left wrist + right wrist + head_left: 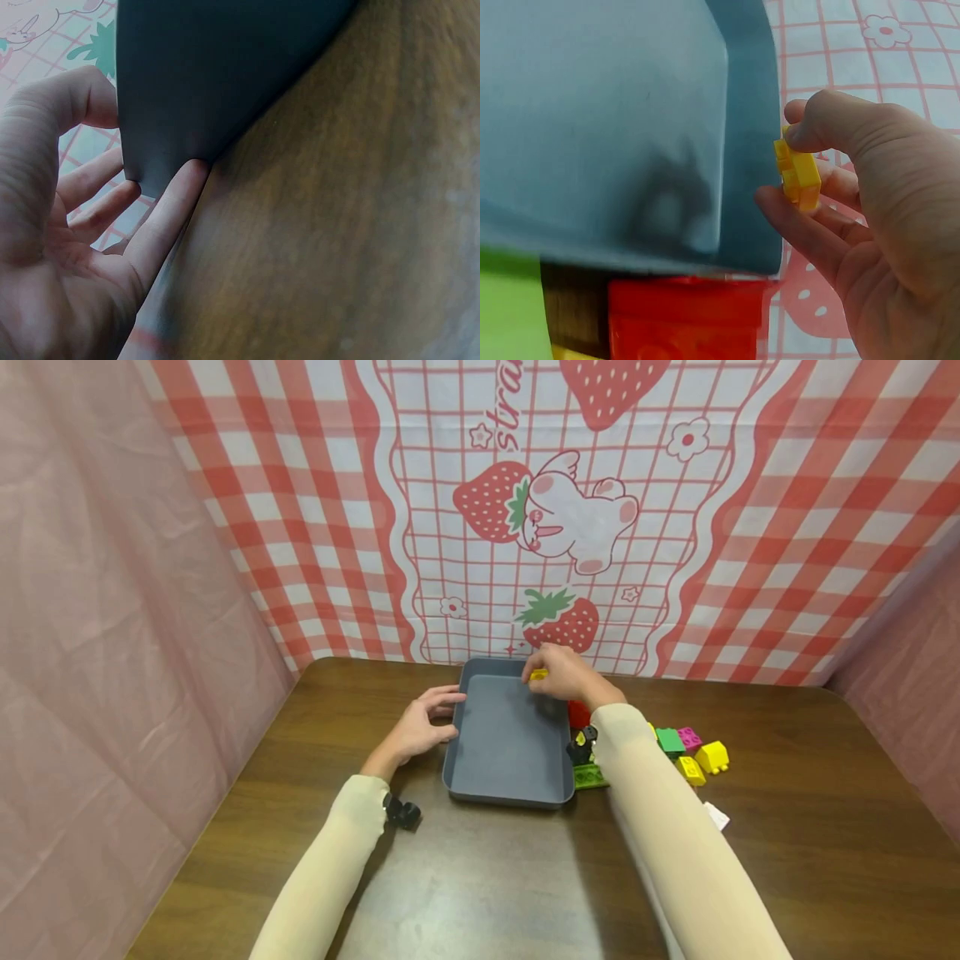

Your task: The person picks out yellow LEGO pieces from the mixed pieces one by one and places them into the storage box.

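Note:
My right hand (568,677) pinches a small yellow toy brick (804,180) between thumb and fingers, over the far right corner of a grey tray (513,739). Seen from the right wrist, the brick's studs face the tray wall, and the hand's shadow falls on the tray floor. My left hand (420,725) is at the tray's left side, with its fingers extended along the outer wall. In the left wrist view the fingertips (196,171) touch the dark tray side, and the thumb lies at its rim.
Right of the tray lie a red block (578,714) and a lime green brick (589,776). Further right are a green block (670,742), a magenta brick (689,738), yellow blocks (712,757) and a white piece (716,816). The right sleeve (675,810) hides part of this group. A checked cloth (322,510) hangs behind the table.

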Demonstrator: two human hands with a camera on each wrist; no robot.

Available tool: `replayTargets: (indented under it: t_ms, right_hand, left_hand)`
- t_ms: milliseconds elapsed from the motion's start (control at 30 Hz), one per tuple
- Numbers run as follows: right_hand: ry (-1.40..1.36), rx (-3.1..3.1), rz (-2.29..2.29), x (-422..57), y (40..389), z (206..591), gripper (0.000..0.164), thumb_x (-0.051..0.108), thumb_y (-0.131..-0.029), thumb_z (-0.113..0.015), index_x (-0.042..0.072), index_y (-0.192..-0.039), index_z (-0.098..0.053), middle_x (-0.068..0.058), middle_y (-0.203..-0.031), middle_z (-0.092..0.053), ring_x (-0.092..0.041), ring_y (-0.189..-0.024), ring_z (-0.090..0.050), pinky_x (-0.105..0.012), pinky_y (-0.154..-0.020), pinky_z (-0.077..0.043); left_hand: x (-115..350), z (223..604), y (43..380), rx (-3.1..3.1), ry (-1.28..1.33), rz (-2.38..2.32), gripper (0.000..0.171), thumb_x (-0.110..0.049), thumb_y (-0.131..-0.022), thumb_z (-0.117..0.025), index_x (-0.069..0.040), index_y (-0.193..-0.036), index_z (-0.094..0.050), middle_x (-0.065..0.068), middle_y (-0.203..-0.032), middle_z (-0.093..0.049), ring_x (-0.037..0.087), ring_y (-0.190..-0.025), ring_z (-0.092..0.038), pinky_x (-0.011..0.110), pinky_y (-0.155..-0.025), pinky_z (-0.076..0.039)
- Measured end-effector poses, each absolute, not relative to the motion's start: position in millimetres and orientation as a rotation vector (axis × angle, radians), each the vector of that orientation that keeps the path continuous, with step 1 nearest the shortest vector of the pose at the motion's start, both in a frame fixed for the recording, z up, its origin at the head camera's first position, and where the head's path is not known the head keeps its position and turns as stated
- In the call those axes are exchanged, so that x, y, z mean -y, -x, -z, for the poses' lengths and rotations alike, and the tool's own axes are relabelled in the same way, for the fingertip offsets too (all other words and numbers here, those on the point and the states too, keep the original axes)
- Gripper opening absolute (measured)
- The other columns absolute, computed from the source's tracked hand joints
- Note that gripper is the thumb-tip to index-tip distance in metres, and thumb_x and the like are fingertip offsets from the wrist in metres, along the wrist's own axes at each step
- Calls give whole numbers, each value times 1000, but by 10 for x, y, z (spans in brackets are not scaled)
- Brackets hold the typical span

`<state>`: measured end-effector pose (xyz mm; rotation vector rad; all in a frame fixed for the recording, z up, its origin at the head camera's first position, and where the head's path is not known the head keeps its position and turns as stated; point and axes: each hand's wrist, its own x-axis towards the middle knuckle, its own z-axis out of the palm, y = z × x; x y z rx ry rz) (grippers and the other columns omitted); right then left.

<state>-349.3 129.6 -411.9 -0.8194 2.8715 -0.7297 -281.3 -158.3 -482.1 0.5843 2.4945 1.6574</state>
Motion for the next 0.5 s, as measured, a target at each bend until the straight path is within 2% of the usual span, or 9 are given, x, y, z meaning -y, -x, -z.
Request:
replayTargets:
  t_ms: [133,500]
  right_hand:
    - [831,-2871,777,-1263,3484,4102,14,11,-87,-72,5,-98,-79,-10,-107,-72,-27,-90,-56,-39,-75,-52]
    - [802,-2884,765,-1186,3466,4142,15,10,-86,-72,3,-98,-78,-12,-106,-71,-27,-89,-56,-40,-75,-51]
  left_hand:
    - [1582,4815,2819,-2500,-581,-1658,59,5,-80,-67,-1,-138,-58,11,-156,-42,38,-125,-57,43,-87,-61]
    - [1578,4817,2810,-2494,-598,-1667,58,6,-80,-67,0,-137,-58,14,-156,-42,39,-125,-57,40,-85,-62]
